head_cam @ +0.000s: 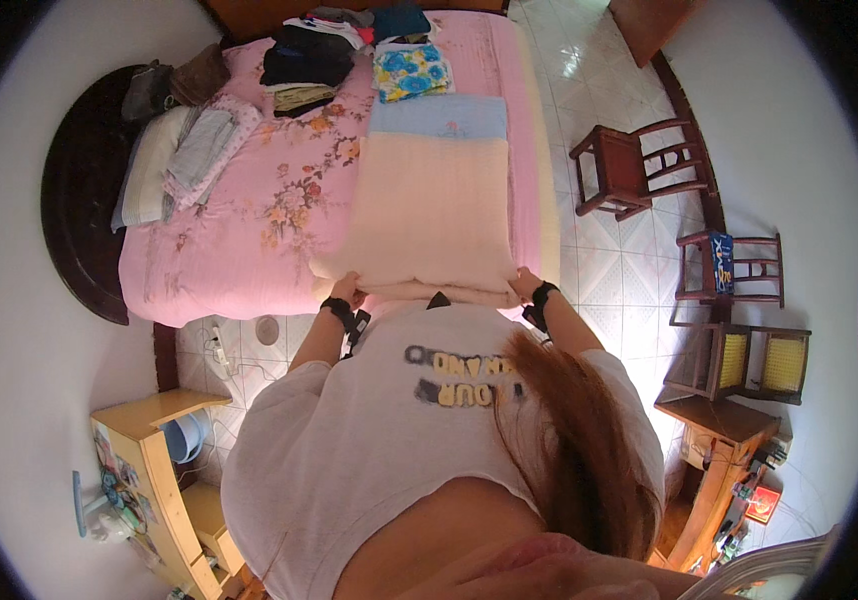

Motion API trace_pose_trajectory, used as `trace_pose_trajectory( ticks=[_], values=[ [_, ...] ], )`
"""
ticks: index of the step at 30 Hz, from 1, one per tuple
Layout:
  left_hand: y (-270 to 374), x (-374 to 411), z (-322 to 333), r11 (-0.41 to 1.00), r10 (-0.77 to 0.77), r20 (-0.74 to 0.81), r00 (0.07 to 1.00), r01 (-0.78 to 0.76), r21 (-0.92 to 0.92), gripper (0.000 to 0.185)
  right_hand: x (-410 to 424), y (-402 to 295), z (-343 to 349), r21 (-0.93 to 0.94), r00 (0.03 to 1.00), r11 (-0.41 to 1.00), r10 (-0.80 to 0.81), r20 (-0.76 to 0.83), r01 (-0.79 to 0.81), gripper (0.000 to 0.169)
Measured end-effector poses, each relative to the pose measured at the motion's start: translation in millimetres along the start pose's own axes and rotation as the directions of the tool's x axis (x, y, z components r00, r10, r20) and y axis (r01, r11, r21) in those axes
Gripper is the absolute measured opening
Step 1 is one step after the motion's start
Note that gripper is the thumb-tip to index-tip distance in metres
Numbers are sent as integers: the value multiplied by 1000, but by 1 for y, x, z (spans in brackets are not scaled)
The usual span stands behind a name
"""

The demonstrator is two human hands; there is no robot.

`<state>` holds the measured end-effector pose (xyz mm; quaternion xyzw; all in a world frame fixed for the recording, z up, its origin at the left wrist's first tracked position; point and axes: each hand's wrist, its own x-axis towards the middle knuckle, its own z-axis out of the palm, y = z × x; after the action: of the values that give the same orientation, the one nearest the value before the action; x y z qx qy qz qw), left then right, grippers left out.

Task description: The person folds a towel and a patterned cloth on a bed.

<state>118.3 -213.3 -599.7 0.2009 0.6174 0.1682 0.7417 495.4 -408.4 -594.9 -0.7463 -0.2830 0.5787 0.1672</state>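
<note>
A cream-coloured quilt [433, 202] lies folded in a long band along the right part of the bed, its near end thick with layers. At that end's left corner, my left hand [346, 289] grips the edge between fingers and thumb. My right hand [525, 285] pinches the opposite corner. Black bands circle both wrists. Beyond the quilt's far end a light blue cloth [436, 116] with a small pink motif shows. Under everything spreads a pink floral bedcover [249, 277].
Folded dark clothes [309, 56] and a blue-and-yellow flowered cloth [412, 71] lie at the far end. Pillows [155, 165] line the left side. Wooden chairs [613, 169] stand along the right wall. Behind on the left is a wooden desk [151, 450]; a power strip [220, 352] lies on the tiles.
</note>
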Motion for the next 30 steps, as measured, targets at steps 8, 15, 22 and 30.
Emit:
trace_pose_trajectory(
  ticks=[8, 15, 22, 30],
  values=[
    [-11, 17, -33, 999, -28, 129, 991, 22, 46, 16, -27, -13, 17, 260, 993, 965, -71, 94, 44, 39],
    [-13, 8, -29, 991, -66, -12, 998, 64, -121, 12, -24, 10, 31, 334, 991, 942, -13, 137, -34, 21],
    [-24, 33, -43, 940, -129, 103, 986, 155, -305, 21, -15, 19, 38, 167, 999, 985, -34, -13, 35, 36],
    [-54, 39, -57, 975, -222, -95, 970, 222, -3, 34, -11, 42, 47, 144, 992, 989, 6, 129, -25, 26]
  ],
)
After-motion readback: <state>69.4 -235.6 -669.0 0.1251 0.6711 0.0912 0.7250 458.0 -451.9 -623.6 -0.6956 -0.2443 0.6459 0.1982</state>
